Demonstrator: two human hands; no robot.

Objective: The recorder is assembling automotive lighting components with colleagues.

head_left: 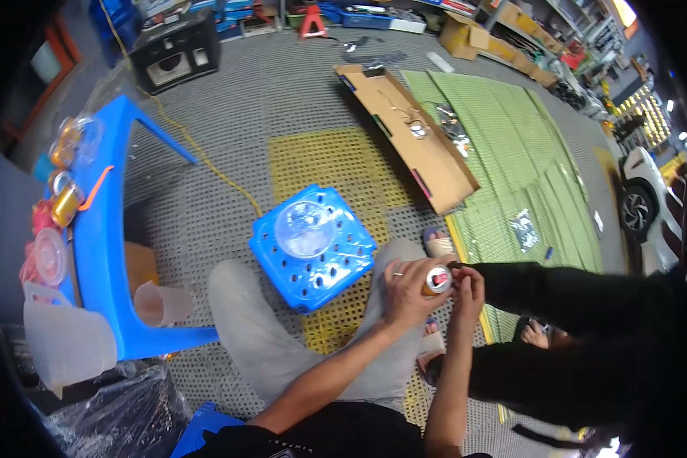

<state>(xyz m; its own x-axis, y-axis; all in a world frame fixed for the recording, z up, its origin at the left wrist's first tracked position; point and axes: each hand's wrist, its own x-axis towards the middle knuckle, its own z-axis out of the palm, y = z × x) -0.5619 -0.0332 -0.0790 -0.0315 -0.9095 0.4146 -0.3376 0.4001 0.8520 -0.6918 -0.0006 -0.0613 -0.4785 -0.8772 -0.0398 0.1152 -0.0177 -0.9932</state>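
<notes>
My left hand point(408, 294) is wrapped around a drink can point(437, 281) with an orange side and a silver top, held above my right knee. A red patch shows on the can's top. My right hand point(466, 294) is beside the can, fingers bent and pressed together. Whether anything small lies between those fingers is hidden. In front of my knees stands a blue plastic stool point(324, 263) with holes in its seat. On that seat lies a clear round plastic lid or dish point(304, 229).
At left, a blue table point(99, 229) carries cans point(66, 204), a clear lid point(50, 256) and an orange strip point(97, 188). A plastic pitcher point(69, 336) hangs near its edge. Someone in black trousers point(565, 305) stands close at right. Beyond lie a long cardboard tray point(412, 145) and green mat point(511, 137).
</notes>
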